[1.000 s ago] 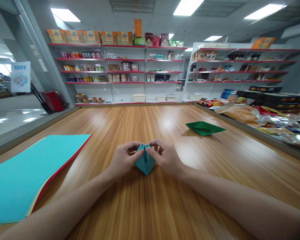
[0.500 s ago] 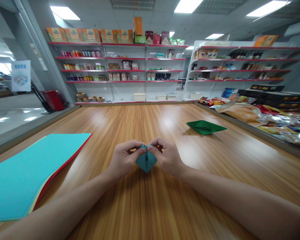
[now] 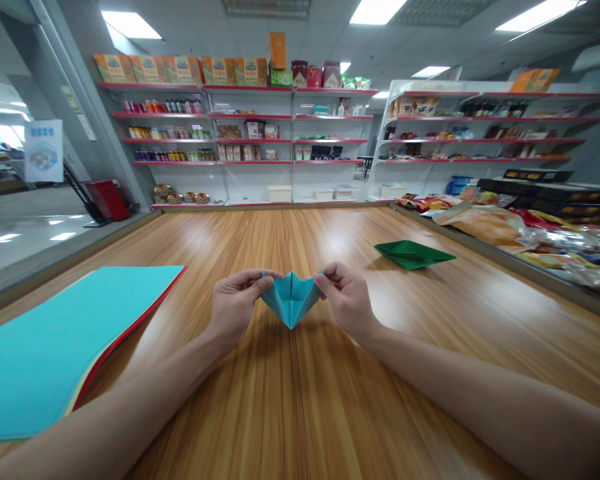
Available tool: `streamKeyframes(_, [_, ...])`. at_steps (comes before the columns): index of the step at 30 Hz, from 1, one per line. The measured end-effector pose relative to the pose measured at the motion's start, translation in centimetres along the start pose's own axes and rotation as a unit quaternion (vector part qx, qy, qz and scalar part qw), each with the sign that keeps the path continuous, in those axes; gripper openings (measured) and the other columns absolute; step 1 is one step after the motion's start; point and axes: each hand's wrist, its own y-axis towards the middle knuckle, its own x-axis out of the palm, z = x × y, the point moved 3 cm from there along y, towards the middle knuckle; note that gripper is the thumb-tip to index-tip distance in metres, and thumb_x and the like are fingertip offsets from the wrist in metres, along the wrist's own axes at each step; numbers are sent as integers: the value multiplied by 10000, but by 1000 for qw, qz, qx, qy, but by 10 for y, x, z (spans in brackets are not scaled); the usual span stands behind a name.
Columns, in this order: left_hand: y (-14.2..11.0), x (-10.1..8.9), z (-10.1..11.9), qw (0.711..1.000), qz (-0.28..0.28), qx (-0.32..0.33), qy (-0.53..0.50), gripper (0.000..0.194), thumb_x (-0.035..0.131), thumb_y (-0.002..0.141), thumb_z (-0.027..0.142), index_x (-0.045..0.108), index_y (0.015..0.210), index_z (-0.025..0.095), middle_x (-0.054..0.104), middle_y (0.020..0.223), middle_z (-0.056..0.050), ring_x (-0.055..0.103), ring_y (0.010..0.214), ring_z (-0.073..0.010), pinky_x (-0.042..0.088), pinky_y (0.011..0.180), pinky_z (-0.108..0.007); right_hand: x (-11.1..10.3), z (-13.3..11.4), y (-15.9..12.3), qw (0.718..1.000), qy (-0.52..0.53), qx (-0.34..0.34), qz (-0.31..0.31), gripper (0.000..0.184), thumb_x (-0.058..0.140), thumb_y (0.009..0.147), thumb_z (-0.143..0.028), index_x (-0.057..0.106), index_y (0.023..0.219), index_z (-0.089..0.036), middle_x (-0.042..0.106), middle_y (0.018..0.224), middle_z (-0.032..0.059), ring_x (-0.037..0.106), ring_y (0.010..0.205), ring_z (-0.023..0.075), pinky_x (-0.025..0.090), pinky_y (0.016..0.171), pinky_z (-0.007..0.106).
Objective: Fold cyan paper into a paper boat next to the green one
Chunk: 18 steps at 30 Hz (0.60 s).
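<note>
Several banks of shelves (image 3: 253, 179), lined with boxes, bottles and packs, stand beyond the far edge of the wood-grain tabletop (image 3: 330, 400). Along the right border lies a jumble of shiny packets (image 3: 480, 227). On the left rests a stack of coloured sheets (image 3: 80, 333), turquoise on top, with cream and red showing at the edge. A green folded paper (image 3: 414, 255) sits by itself on the right, wide and low, its ends drawn to points.

Both hands meet near the middle. The left hand (image 3: 235, 300) has its grip closed on one upper corner of the blue folded paper (image 3: 291, 300), thumb against the near side; the right hand (image 3: 353, 300) pinches the opposite corner the same way. Between them the blue piece is spread open, with a peak in the middle of its top edge, a crease running down its centre and a point at the bottom. Whether that point touches the wood, I can't tell.

It ought to weigh next to nothing and feel crisp along the layered folds, softer across single faces. Slipping seems a small worry; tearing or crumpling is the likelier one, so the doubled outer corners look the best hold, pinched lightly and pulled evenly.
</note>
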Motion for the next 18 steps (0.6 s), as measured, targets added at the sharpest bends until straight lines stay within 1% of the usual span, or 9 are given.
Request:
streamKeyframes(2, [4,-2,-4,998,3,-15,-62,90,722,713,189,731,797,159,716,835,-68,633,818,-183,492,751,-309,-2,4,3,999,35,9,9,204,610,807,-349,556,729,-169,567,625,-6,503,559,112,407,518,252])
streamKeyframes(5, [9,-7,-8,988,15,-42,-150,80,733,707,197,709,778,168,712,857,-61,625,829,-180,503,718,-315,-4,12,6,997,73,17,37,199,613,807,-358,582,765,-165,619,691,18,535,597,120,440,563,270])
streamKeyframes(8, [13,-13,-12,977,21,-73,-199,78,710,743,223,683,802,182,701,923,-54,622,831,-178,517,696,-339,-6,22,9,988,135,41,63,213,633,794,-373,576,760,-171,628,703,18,567,648,136,477,634,299])
streamKeyframes(10, [13,-16,-14,971,32,-88,-219,69,694,761,227,672,813,188,696,940,-51,622,838,-181,523,683,-344,-5,27,10,978,187,67,62,235,632,792,-398,557,767,-176,649,744,26,589,683,150,494,676,327])
streamKeyframes(13, [11,-16,-16,967,45,-103,-227,57,687,762,204,664,810,183,695,923,-54,624,840,-187,523,653,-326,0,25,7,974,209,79,24,258,586,826,-432,508,789,-189,680,837,53,613,729,169,499,696,352])
streamKeyframes(16, [7,-13,-15,974,38,-106,-197,71,695,749,184,668,811,162,694,892,-70,622,808,-184,511,618,-296,6,14,0,985,164,44,-29,231,538,866,-420,473,826,-202,685,900,64,617,779,170,488,716,341])
streamKeyframes(18, [4,-10,-13,979,30,-100,-176,89,705,737,182,674,815,153,692,874,-76,618,795,-185,504,605,-288,9,7,-5,989,127,32,-68,212,537,869,-409,501,908,-203,670,954,67,613,821,171,486,737,333])
